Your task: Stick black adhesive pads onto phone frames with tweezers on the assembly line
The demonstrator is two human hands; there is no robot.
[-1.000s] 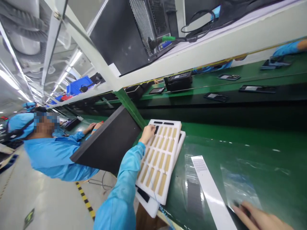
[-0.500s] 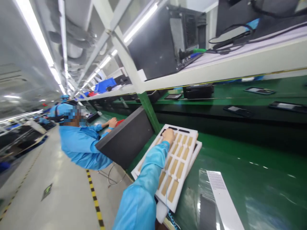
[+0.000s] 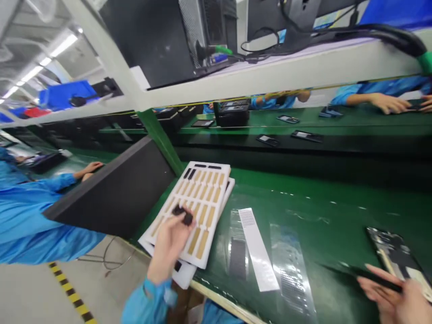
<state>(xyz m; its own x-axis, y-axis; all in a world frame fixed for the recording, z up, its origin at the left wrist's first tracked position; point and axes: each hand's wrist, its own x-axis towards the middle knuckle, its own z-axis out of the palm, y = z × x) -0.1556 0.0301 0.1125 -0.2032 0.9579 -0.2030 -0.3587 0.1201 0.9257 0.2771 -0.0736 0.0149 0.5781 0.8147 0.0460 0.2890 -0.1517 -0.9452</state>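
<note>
My left hand (image 3: 170, 243) is pinched shut on a small black part (image 3: 183, 215), held just above a white foam tray (image 3: 202, 191) with rows of tan pieces. That tray lies on top of another white tray. At the lower right, my right hand (image 3: 393, 290) holds a thin dark strip (image 3: 357, 272) against the green mat (image 3: 303, 207). A dark phone frame (image 3: 394, 254) lies just beyond it. A white perforated strip (image 3: 257, 249) and clear plastic films (image 3: 290, 265) rest on the mat between my hands.
A black panel (image 3: 114, 193) leans left of the trays beside a green post (image 3: 158, 135). A dark conveyor (image 3: 303, 139) carries several phones behind. Other people's hands (image 3: 388, 102) work across it. A person's blue sleeve (image 3: 30, 216) is at the left.
My left hand drew back from the tray's far corner toward me, now pinching a small black part. My view swung right, bringing my right hand and the phone frame into sight.
</note>
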